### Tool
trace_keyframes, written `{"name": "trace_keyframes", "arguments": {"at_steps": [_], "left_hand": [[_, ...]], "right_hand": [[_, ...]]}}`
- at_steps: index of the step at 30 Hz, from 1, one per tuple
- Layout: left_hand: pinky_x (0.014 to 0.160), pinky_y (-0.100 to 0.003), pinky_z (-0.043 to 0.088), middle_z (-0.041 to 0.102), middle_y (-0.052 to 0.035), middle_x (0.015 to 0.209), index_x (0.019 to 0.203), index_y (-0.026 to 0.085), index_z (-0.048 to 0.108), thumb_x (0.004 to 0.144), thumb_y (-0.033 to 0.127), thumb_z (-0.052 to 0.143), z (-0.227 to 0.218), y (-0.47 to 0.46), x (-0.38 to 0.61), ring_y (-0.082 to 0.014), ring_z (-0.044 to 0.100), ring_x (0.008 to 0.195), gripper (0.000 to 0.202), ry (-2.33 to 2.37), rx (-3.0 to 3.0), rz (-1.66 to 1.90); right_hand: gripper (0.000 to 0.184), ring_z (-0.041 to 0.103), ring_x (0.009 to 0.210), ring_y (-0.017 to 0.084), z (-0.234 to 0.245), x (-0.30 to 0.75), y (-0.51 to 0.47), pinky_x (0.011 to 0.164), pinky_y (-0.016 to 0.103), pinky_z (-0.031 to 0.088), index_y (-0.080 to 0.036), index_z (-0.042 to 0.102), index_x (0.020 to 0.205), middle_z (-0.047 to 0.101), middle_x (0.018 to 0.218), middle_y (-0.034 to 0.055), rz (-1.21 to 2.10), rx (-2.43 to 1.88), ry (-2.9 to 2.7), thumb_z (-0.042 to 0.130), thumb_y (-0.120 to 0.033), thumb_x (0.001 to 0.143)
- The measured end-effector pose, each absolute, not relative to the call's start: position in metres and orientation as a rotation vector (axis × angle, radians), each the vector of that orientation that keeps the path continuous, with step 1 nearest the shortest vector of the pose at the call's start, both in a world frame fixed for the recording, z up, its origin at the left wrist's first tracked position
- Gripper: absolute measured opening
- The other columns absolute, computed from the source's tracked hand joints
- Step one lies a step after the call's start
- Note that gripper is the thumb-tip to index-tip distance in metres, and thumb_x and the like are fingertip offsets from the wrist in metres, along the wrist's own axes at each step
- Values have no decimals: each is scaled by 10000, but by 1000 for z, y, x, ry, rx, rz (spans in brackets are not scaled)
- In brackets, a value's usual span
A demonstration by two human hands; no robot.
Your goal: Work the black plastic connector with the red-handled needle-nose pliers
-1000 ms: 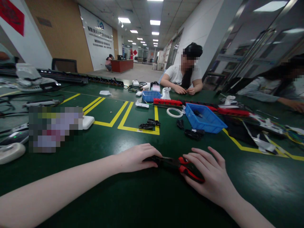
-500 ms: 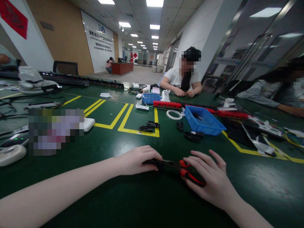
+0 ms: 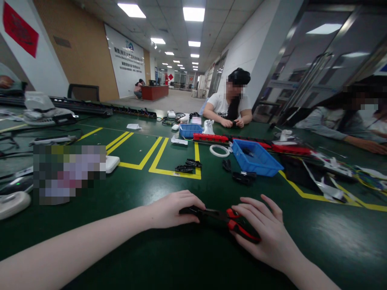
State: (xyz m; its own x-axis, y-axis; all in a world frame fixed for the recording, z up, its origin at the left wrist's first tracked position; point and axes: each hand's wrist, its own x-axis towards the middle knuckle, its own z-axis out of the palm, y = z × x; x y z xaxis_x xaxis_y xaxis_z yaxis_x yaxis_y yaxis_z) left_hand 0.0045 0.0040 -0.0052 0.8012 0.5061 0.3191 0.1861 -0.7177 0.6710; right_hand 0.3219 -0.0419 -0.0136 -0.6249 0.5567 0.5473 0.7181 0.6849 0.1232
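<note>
Red-and-black pliers lie on the green table between my hands. My left hand rests palm down with its fingers curled over the black jaw end. My right hand lies over the red handles, fingers spread and bent around them. Both hands stay low on the table near its front edge. Whether anything sits in the jaws is hidden under my left fingers.
A blue bin stands beyond the hands, with small black parts and a white ring near it. Yellow tape lines mark the table. A person in white and another person sit across. White devices lie left.
The view has tilted upward slightly, so hands and table appear lower. My hands keep the same hold on the pliers.
</note>
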Motion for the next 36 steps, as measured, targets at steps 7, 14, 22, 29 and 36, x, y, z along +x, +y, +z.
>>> {"name": "trace_keyframes", "arguments": {"at_steps": [7, 14, 22, 29, 36], "left_hand": [[968, -382, 516, 669, -96, 1209, 1227, 192, 607, 934, 191, 669, -8, 5, 4, -223, 632, 1126, 300, 524, 2353, 627], [937, -362, 521, 676, -89, 1179, 1214, 184, 609, 919, 174, 682, -7, 3, 5, -216, 640, 1095, 304, 547, 2351, 625], [893, -340, 522, 682, -74, 1145, 1210, 192, 613, 917, 182, 688, -6, 3, 5, -211, 647, 1053, 303, 581, 2350, 590], [908, -349, 516, 680, -76, 1160, 1214, 189, 614, 920, 189, 689, -9, 4, 5, -214, 644, 1060, 303, 575, 2336, 598], [991, -389, 504, 653, -91, 1255, 1226, 203, 607, 930, 174, 673, -11, 6, 4, -220, 615, 1161, 305, 527, 2363, 612]], "right_hand": [[478, 643, 1145, 292, -12, 322, -43, 1140, 543, 285, -230, 552, 1292, 736, 1141, 68, -498, -967, -2436, 654, -303, 831], [477, 640, 1150, 294, -12, 322, -43, 1134, 545, 288, -231, 545, 1295, 734, 1143, 73, -511, -967, -2446, 653, -305, 836], [464, 636, 1155, 292, -11, 320, -44, 1147, 531, 276, -222, 570, 1279, 731, 1145, 76, -470, -958, -2449, 662, -287, 829], [343, 626, 1157, 289, -15, 314, -45, 1153, 539, 246, -216, 603, 1218, 733, 1108, 84, -376, -984, -2337, 596, -310, 888], [359, 686, 973, 230, -9, 314, -46, 1049, 481, 416, -184, 558, 1247, 727, 1085, 93, -350, -925, -2450, 589, -298, 908]]}}
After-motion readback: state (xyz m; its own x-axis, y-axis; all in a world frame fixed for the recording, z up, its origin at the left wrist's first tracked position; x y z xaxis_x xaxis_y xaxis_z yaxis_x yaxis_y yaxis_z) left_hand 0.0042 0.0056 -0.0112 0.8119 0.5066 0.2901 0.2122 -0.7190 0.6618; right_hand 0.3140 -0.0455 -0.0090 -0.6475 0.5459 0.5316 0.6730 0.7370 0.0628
